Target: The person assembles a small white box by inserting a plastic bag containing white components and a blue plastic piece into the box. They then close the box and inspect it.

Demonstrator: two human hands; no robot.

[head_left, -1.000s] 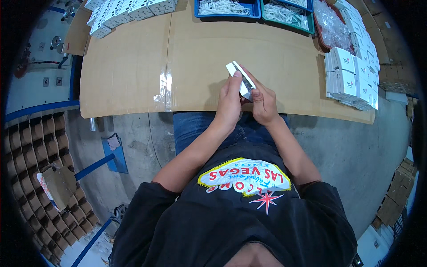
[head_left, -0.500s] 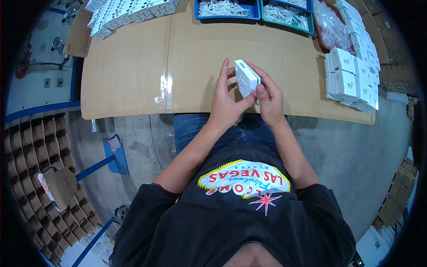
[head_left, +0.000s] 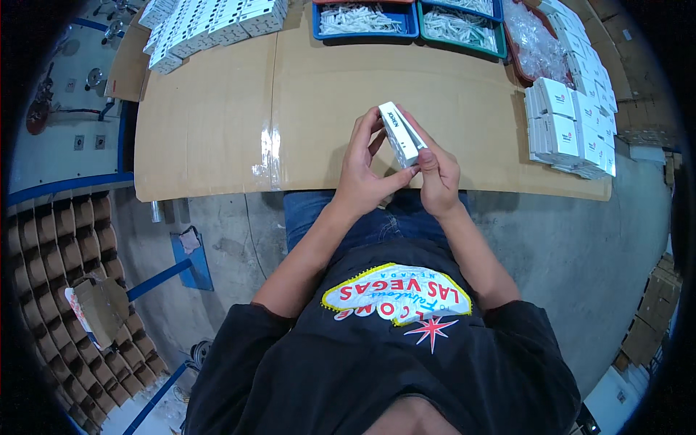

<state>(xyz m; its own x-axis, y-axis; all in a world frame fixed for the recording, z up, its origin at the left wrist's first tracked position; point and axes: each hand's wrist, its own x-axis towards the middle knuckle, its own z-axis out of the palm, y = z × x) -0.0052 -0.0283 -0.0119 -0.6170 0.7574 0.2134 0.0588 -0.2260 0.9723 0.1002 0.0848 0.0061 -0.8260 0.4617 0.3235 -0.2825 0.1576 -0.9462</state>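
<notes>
Your left hand point(head_left: 360, 183) and right hand point(head_left: 440, 183) grip a white block point(head_left: 398, 135) mid-frame, half-curled; probably inspection, so next needs steadiness imo.

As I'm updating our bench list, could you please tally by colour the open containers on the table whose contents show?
Blue trays: 2
Green tray: 1
Reddish-brown container: 1
Total: 4

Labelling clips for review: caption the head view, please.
Left hand and right hand hold a white item above cardboard, blue tray and green tray beyond, white stacks at right.
</notes>
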